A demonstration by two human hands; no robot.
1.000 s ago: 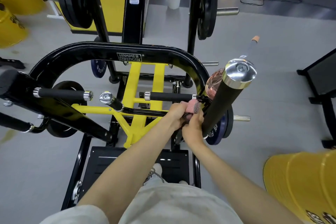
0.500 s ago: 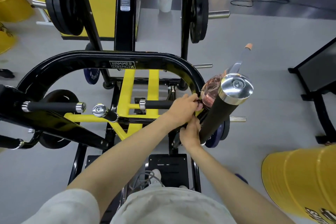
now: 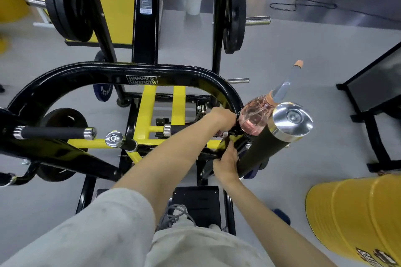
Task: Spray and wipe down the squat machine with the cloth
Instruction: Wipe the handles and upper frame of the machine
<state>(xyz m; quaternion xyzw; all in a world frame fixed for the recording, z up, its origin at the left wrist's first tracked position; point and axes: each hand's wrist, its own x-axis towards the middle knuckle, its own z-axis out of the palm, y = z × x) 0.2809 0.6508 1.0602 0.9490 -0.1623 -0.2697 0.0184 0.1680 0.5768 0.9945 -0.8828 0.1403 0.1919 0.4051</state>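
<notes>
Upward the left hand [image 3: 221, 117] had climbed, fingers curled over what looked like the cloth [image 3: 218, 134] at the right end of the curved bar [image 3: 97, 76], which arched away leftward; the right hand [image 3: 226, 163] sat lower, grip hidden from where I stood.

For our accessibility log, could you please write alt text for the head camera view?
A person's left hand grips the squat machine's curved black bar; the right hand holds the frame just below. A pink spray bottle sits beside them.
</notes>
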